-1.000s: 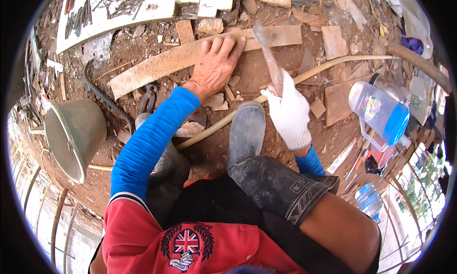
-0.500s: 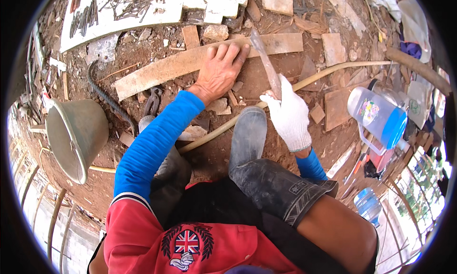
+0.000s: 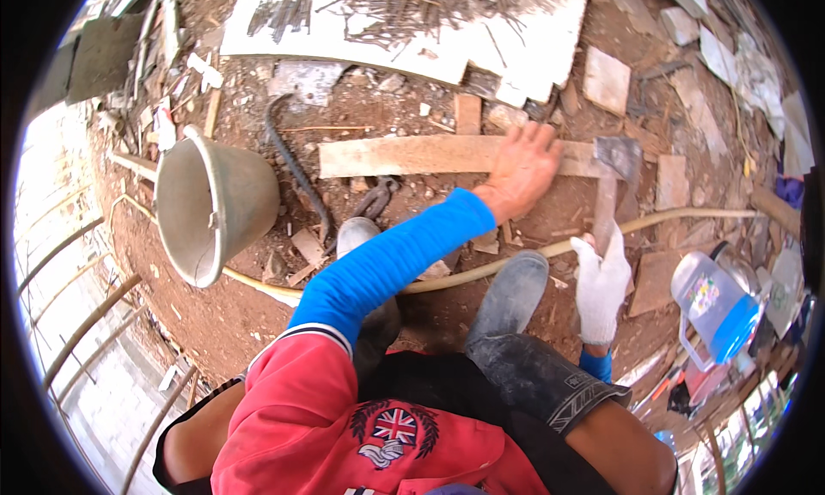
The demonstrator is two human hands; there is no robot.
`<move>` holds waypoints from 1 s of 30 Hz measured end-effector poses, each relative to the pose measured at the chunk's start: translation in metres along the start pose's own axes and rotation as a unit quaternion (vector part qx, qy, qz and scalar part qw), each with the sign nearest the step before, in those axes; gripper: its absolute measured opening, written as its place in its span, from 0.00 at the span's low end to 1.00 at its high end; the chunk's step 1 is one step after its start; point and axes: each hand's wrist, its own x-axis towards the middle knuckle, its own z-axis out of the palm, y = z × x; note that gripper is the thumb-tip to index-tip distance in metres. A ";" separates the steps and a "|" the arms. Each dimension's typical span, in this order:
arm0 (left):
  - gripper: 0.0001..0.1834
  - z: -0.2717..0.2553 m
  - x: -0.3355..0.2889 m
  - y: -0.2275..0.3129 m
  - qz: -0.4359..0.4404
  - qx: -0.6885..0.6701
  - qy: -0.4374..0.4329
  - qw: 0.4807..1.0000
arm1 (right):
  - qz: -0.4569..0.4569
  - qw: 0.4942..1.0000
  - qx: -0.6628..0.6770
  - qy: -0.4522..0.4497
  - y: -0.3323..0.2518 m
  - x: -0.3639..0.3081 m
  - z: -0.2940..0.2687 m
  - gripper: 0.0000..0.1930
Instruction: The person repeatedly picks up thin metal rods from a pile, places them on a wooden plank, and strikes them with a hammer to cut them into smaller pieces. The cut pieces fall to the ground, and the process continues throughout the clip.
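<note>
My bare left hand (image 3: 521, 174) lies across a long flat wooden plank (image 3: 404, 156) on the ground, gripping it with the fingers over its far edge; the thumb is hidden. In a white knitted glove, my right hand (image 3: 601, 282) is closed round the wooden handle of a hatchet (image 3: 607, 204). The hatchet's broad metal head (image 3: 617, 156) covers part of the plank's right end; whether it touches the wood I cannot tell. A pair of pincers (image 3: 376, 198) rests on the dirt just nearer than the plank, beside the toe of my left boot (image 3: 356, 234).
At left stands a tilted bucket (image 3: 245, 207). A yellowish hose (image 3: 455, 278) runs across near my boots. Beyond the plank, a white board (image 3: 412, 52) bears many metal rods. A clear jug with a blue lid (image 3: 718, 310) lies at right, near wood scraps (image 3: 657, 280).
The view has swung left, so the scene sits farther right. Relative to the plank, the hatchet has moved right, away from my left hand, and its head now shows broadside. My left hand stays on the plank.
</note>
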 end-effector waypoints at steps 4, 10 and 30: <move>0.17 -0.023 0.012 -0.016 0.021 -0.004 -0.026 0.999 | 0.029 0.998 0.055 0.008 -0.008 0.004 -0.004 0.30; 0.10 -0.114 0.029 -0.195 -0.136 0.099 0.235 0.957 | 0.073 0.994 0.083 0.014 -0.034 0.005 -0.017 0.28; 0.14 -0.143 0.072 -0.304 -0.060 0.166 0.170 0.969 | 0.107 0.994 0.037 -0.003 -0.029 0.009 -0.009 0.31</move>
